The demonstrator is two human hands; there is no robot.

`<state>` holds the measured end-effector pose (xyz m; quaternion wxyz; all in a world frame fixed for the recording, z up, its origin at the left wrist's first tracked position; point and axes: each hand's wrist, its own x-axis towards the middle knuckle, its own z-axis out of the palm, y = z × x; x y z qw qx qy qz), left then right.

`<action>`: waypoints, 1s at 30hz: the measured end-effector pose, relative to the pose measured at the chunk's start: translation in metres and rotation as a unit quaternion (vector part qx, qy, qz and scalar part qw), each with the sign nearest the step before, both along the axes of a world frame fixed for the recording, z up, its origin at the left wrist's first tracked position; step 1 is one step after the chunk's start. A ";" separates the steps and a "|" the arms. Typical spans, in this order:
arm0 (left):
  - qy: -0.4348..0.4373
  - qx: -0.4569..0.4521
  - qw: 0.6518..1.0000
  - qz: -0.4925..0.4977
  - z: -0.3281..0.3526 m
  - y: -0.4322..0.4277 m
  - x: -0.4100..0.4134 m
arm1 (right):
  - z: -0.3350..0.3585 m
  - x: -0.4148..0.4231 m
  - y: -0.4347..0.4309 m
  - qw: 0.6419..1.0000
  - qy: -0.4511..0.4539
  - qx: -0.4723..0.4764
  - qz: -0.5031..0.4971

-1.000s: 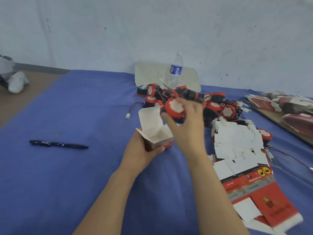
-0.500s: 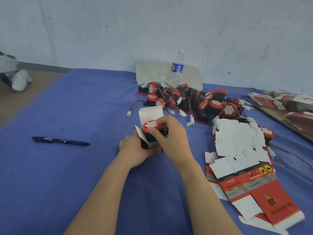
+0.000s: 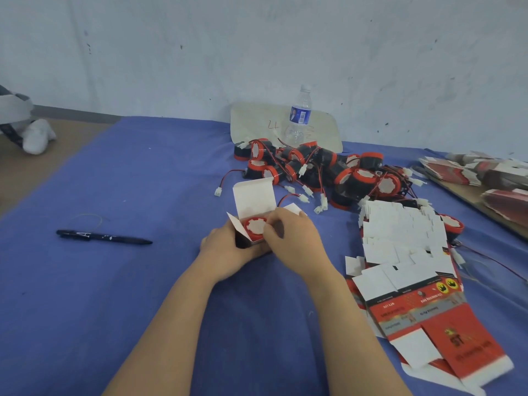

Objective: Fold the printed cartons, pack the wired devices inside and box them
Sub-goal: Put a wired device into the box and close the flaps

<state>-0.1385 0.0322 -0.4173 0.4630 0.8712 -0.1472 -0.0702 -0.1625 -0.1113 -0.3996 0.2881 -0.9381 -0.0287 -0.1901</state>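
Observation:
A small printed carton [image 3: 253, 200] stands on the blue cloth with its white top flaps up. My left hand [image 3: 225, 251] grips the carton's lower body from the left. Inside it sits a red-and-black round device [image 3: 255, 226] with a white face, its top level with the opening. My right hand [image 3: 291, 235] curls over the carton's right side, fingertips pressing on the device's rim. The device's red wire and white plug [image 3: 303, 198] trail out behind the carton. A heap of the same wired devices [image 3: 328, 172] lies beyond. Flat unfolded cartons [image 3: 405, 252] are stacked to the right.
A black pen [image 3: 103, 237] lies on the cloth at the left. A water bottle [image 3: 298, 115] stands against the wall behind the devices, on a pale board [image 3: 251, 121]. More flat cartons [image 3: 491, 178] sit on a wooden board at the far right.
My right hand brought the device down from above the carton and into its opening. The device now sits lower inside. My left hand kept its hold on the carton.

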 end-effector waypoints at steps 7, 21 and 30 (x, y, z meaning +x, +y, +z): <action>0.066 -0.182 0.975 0.107 0.005 -0.014 -0.005 | 0.004 -0.002 0.008 0.999 0.010 -0.036 -0.006; 0.071 -0.102 0.992 0.036 -0.001 -0.005 -0.001 | -0.001 -0.002 -0.051 0.980 0.069 0.085 -0.166; 0.017 -0.075 0.992 0.102 0.002 -0.021 -0.006 | 0.024 -0.007 -0.019 0.969 -0.065 0.228 -0.061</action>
